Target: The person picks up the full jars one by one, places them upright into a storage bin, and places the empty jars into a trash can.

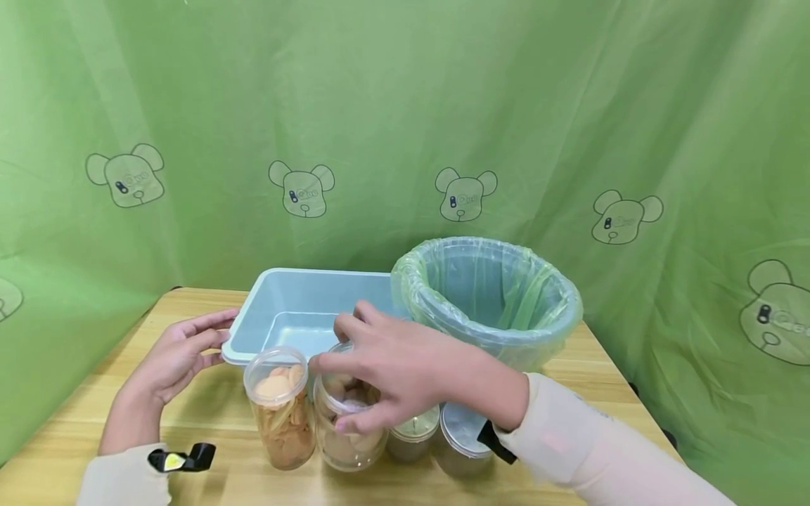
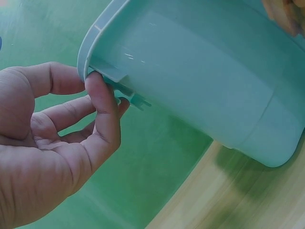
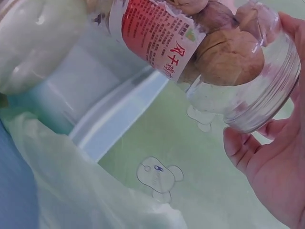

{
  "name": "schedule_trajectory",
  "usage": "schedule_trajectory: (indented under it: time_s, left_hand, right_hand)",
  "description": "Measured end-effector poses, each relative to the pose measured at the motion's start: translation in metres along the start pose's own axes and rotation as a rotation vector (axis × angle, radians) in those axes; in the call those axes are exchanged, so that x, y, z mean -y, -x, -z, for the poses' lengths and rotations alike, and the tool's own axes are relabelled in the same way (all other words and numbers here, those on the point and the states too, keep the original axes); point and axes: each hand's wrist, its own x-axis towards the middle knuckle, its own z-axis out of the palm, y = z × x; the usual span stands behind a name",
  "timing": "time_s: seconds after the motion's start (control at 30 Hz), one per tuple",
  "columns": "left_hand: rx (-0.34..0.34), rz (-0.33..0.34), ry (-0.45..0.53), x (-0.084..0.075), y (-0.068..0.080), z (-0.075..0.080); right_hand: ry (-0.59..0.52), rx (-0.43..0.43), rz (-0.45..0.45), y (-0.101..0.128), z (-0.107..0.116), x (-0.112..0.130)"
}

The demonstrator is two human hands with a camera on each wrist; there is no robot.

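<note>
My left hand [image 1: 180, 355] is at the left end of a light blue plastic tub [image 1: 329, 273]. In the left wrist view its thumb and fingertip pinch the tub's rim [image 2: 93, 34] near a corner. With fingers spread around its top, my right hand [image 1: 405, 362] grips a clear plastic jar [image 1: 351, 453] standing in front of the tub. The right wrist view shows walnuts [image 3: 229, 58] inside this jar and a red and white label [image 3: 152, 40]. Just left of it stands a clear jar [image 1: 287, 436] of orange-brown chip-like pieces, its lid on.
Right of the gripped jar stand two more lidded jars, one with a clear lid [image 1: 418, 425] and one with a greyish lid [image 1: 465, 429]. A round blue bin [image 1: 468, 246] with a green plastic liner stands behind them. Green printed cloth [image 1: 380, 105] hangs behind the wooden table [image 1: 209, 422].
</note>
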Motion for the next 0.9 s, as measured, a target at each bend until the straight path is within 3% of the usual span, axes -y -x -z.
schedule_trajectory:
  time_s: [0.37, 0.6, 0.9]
  left_hand:
    - [0.005, 0.002, 0.027, 0.002, -0.001, 0.002]
    - [0.008, 0.001, 0.032, 0.002, -0.001, 0.002]
    - [0.017, -0.005, 0.033, 0.002, -0.001, 0.002]
  right_hand:
    - [-0.008, -0.079, -0.044, -0.001, 0.03, -0.01]
    - [-0.043, -0.067, -0.107, -0.003, 0.054, -0.012]
    - [-0.018, -0.086, -0.127, -0.014, 0.075, -0.022]
